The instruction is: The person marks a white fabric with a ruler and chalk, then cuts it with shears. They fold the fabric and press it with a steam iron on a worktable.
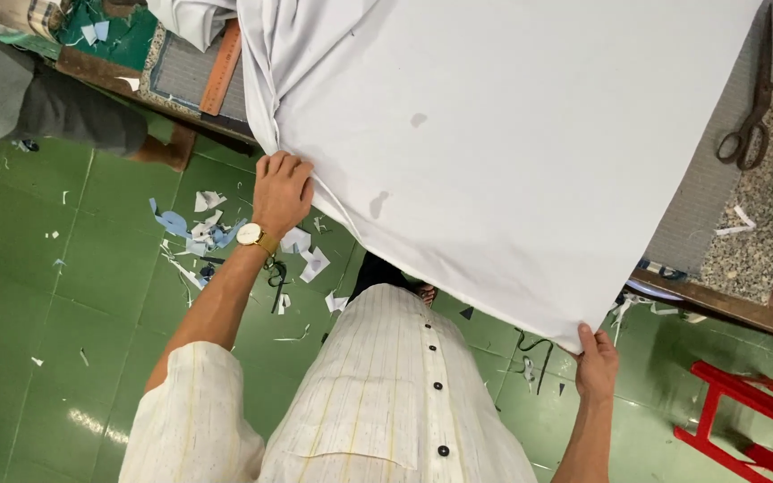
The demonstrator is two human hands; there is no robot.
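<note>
1. Draping over the near edge of the counter (pixel 717 300), a large white fabric sheet (pixel 512 152) is spread flat across most of the top, with its front edge hanging toward the person.
2. The sheet is gripped at two places: the left hand (pixel 281 192) is clenched on a gathered bunch at the sheet's left edge, where folds radiate from the grasp, and the right hand (pixel 597 362) is pinched on the lowest front corner, thumb on top.
3. The cloth is judged light, soft and limp; it creases wherever it is bunched, so corners and edges seem the surest places to be held, and a pull from one side alone would likely skew it.
4. Two small grey marks are seen on the sheet near its middle.
5. A gold wristwatch (pixel 250 234) is worn on the left wrist, and a striped, buttoned shirt (pixel 386 394) fills the lower centre.
6. A pair of dark scissors (pixel 751 116) lies on the counter at the right, well apart from the hands; a wooden ruler (pixel 222 70) lies beyond the sheet's left side.
7. Paper and cloth scraps (pixel 199 228) are scattered on the green tiled floor (pixel 64 295), and a red stool (pixel 753 429) stands at the lower right.
</note>
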